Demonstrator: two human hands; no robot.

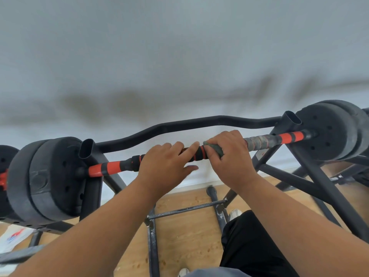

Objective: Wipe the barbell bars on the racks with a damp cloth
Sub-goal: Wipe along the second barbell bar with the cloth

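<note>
A barbell bar with orange and black bands lies across a black rack, black weight plates on both ends. My left hand lies over the middle of the bar, fingers draped across it and thumb below. Right beside it, my right hand grips the bar with a dark grey-green cloth wrapped round it. The bar section under both hands is hidden. To the right of my right hand the bar looks grey and worn.
A curved black bar joins the rack uprights behind the barbell. The rack's legs and crossbars stand on a wooden floor. A white wall fills the background. More plates sit at far left. My leg and shoes are below.
</note>
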